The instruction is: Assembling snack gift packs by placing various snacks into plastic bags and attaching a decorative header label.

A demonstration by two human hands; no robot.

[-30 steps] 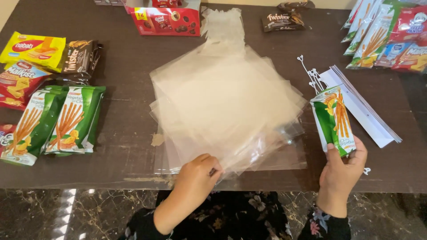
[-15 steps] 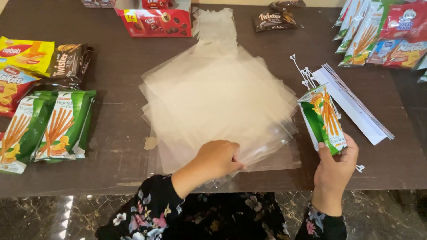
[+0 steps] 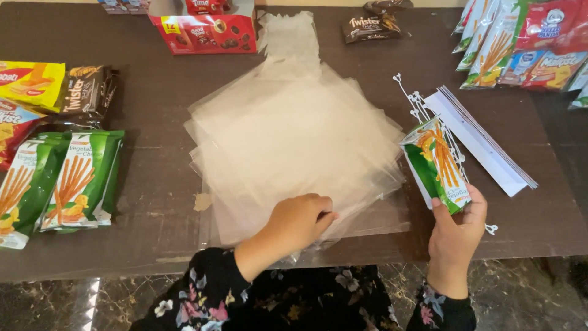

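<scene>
A loose stack of clear plastic bags [image 3: 294,141] lies fanned out in the middle of the dark table [image 3: 165,98]. My left hand [image 3: 300,220] rests on the stack's near edge, fingers curled and pinching at the sheets. My right hand [image 3: 456,236] holds a green packet of biscuit sticks [image 3: 436,164] upright by its lower end, just right of the stack and above the table.
More green stick packets [image 3: 67,181] lie at the left with yellow, red and brown snack packs [image 3: 86,89]. A red biscuit box [image 3: 208,30] stands at the back. White cards [image 3: 481,144] and wire ties [image 3: 419,101] lie right; assorted snacks [image 3: 520,43] fill the far right corner.
My left hand has slid rightward along the near edge of the bag stack and closed on the sheets. The packet in my right hand has shifted slightly left.
</scene>
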